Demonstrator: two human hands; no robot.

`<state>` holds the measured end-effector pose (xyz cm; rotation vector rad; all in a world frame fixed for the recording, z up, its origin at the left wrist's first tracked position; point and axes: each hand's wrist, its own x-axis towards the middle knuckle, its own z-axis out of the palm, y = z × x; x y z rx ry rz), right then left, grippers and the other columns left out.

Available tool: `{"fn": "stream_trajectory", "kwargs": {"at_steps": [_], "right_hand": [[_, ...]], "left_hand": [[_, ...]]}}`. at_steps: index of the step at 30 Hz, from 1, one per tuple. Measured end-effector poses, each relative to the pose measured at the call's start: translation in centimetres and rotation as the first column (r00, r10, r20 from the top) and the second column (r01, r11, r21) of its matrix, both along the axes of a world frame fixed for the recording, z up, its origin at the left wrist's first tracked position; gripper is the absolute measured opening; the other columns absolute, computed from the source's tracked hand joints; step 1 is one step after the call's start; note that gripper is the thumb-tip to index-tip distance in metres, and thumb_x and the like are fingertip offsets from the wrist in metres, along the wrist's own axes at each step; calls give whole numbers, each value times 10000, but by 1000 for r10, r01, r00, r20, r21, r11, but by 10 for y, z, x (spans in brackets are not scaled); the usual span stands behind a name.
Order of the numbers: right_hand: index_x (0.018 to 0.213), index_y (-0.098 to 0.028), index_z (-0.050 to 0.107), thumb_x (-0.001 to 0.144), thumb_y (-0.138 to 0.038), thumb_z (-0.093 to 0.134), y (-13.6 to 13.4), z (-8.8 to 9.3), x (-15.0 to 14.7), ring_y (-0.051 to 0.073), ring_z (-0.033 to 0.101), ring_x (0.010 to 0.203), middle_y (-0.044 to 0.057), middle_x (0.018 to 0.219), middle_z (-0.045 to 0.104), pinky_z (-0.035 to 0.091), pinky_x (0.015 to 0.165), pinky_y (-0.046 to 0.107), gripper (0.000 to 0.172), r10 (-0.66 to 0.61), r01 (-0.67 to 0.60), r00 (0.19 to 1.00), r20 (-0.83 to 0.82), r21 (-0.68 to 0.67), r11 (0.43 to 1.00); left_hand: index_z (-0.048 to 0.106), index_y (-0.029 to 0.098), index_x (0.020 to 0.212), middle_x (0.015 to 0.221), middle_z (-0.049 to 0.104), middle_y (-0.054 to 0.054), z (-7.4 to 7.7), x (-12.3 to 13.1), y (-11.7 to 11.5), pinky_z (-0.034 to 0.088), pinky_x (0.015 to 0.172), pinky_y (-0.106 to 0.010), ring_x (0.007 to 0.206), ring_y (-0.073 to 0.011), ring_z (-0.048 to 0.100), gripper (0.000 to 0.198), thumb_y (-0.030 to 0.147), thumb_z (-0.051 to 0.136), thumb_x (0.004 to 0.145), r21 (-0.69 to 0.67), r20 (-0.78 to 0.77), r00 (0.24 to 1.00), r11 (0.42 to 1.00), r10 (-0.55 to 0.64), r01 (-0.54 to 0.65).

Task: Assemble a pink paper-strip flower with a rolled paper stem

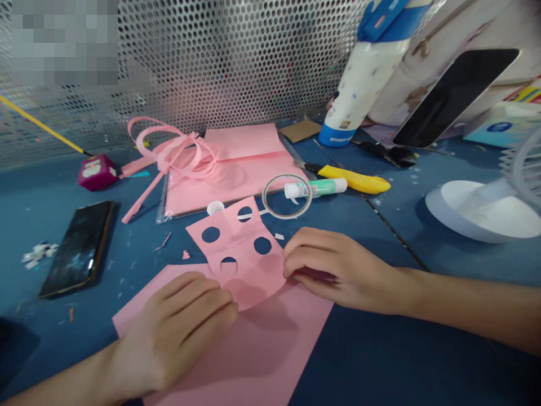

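Note:
A small pink paper piece [236, 245] with several round holes cut in it is held between my two hands, its near edge curling up. My left hand [181, 327] grips its near left corner, fingers closed and thumb hidden. At the right corner, my right hand [329, 268] pinches the paper between thumb and fingers. Beneath lies a larger pink sheet [270, 361], flat on the blue table and partly covered by my left hand. Just beyond the holed paper are a roll of clear tape [264, 197] and a glue stick [325, 187].
A yellow utility knife [359, 179] lies behind the glue stick. Further back are a pack of pink paper [236, 180], curled pink strips [186, 158] and a bottle [359, 84]. A phone [78, 248] is at left, a white fan base [482, 211] at right.

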<state>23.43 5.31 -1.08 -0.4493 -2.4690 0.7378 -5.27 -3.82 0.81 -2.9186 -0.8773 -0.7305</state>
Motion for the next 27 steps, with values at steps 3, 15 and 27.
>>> {"fn": "stream_trajectory", "kwargs": {"at_steps": [3, 15, 27], "right_hand": [[968, -173, 659, 937, -69, 552, 1, 0, 0, 134, 613, 925, 54, 986, 659, 485, 804, 252, 153, 1, -1, 1000, -3, -10, 1000], [990, -143, 640, 943, -30, 543, 1, 1, -1, 116, 620, 933, 71, 1015, 651, 490, 817, 219, 156, 77, -79, 996, -35, -54, 995], [1017, -146, 675, 936, -60, 590, 0, -1, -1, 132, 596, 967, 70, 986, 648, 492, 865, 228, 145, 41, -44, 997, -61, -37, 998]], "left_hand": [[685, 94, 1000, 937, 735, -72, 1, 1, 1, 500, 819, -372, 864, -197, 640, 245, 34, 448, 994, 3, 1, 1000, 1000, -5, 5], [735, 130, 957, 925, 766, -34, 8, 4, -9, 552, 790, -331, 817, -163, 690, 283, 80, 457, 978, 35, 18, 988, 987, -156, 155], [714, 132, 1048, 995, 763, -39, 3, -3, -6, 477, 856, -389, 909, -199, 654, 281, 69, 443, 1011, 27, -23, 998, 998, -50, 51]]}}
